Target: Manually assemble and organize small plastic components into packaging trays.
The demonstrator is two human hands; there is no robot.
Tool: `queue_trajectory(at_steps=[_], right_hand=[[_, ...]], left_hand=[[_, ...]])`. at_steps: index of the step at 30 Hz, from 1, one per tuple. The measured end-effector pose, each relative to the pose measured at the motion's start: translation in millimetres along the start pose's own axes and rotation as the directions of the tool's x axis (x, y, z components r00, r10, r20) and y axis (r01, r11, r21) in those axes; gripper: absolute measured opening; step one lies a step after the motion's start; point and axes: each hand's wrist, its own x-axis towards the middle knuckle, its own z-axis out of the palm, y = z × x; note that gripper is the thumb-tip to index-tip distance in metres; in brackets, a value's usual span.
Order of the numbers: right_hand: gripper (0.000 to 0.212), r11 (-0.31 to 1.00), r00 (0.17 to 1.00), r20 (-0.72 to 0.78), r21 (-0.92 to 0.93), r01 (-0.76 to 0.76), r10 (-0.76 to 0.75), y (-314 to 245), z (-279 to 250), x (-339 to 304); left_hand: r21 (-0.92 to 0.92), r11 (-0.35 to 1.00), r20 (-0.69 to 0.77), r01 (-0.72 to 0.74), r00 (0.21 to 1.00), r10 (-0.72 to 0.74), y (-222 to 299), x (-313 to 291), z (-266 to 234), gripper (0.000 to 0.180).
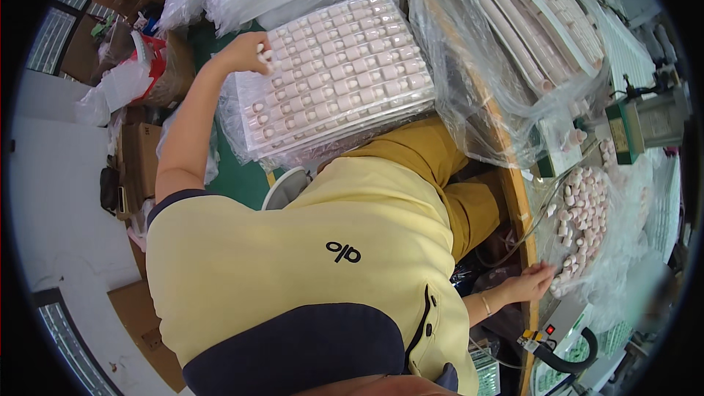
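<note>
My left hand [248, 53] is at the far left edge of a clear plastic tray [253, 114]. Its bent fingers close around a few small pale-pink plastic caps [265, 57]. Rows of pale-pink tubular pieces [345, 70] fill much of the tray, which lies tilted on stacked clear trays. Off to the right, my right hand [534, 283] reaches over the table's wooden edge [525, 249]. Its fingers are drawn together beside a loose pile of small pale-pink caps [581, 209] on clear plastic sheeting. Whatever those fingertips hold is too small to make out.
A clear bag of long pale tubes [513, 37] overhangs the table at the back right. Near the right forearm is a black curved hose [576, 358]. A green-and-grey machine [638, 132] stands at the right. Cardboard boxes [139, 154] and plastic wrap line the left.
</note>
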Motion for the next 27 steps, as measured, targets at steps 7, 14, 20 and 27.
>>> queue_trajectory(at_steps=[7, 14, 20, 27], right_hand=[[0.026, 0.791, 0.854, 0.507, -0.473, 0.387, -0.115, 32, 48, 73], [0.023, 0.606, 0.795, 0.597, -0.595, 0.528, -0.106, 36, 68, 66], [0.025, 0.614, 0.853, 0.523, -0.671, 0.416, -0.006, 35, 73, 63], [0.023, 0.762, 0.821, 0.556, -0.585, 0.278, 0.127, 55, 61, 102]], left_hand=[[-0.043, 0.957, 0.291, 0.286, 0.920, -0.262, -52, 25, 18, 0.038], [0.058, 0.972, -0.146, 0.226, 0.965, -0.216, -98, 39, 70, 0.045], [-0.068, 0.990, -0.775, 0.126, 0.618, -0.132, -113, 13, 101, 0.040], [-0.797, 0.555, -0.578, -0.238, 0.570, -0.585, -80, 12, 139, 0.049]])
